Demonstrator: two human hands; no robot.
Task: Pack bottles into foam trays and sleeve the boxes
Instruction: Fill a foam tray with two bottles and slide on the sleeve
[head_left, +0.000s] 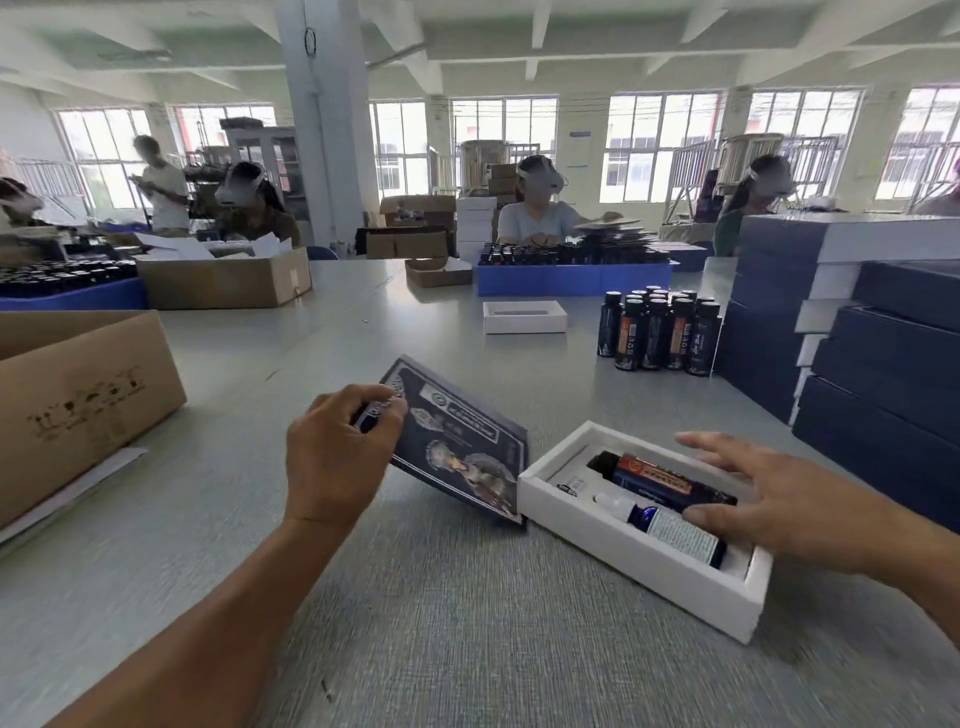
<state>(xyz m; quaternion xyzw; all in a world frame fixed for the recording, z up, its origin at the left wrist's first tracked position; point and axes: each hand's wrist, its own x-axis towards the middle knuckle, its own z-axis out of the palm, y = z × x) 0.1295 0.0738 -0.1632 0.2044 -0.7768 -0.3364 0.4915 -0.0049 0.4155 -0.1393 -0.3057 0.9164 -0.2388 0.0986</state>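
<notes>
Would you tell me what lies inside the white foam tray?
The white foam tray holds a dark orange-labelled bottle and a small blue white-capped bottle, lying flat. The right hand covers their far ends.

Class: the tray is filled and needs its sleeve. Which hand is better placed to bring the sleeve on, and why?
Left. The left hand already grips the sleeve, tilted up beside the tray. The right hand lies open over the bottles, better suited to steadying the tray.
</notes>
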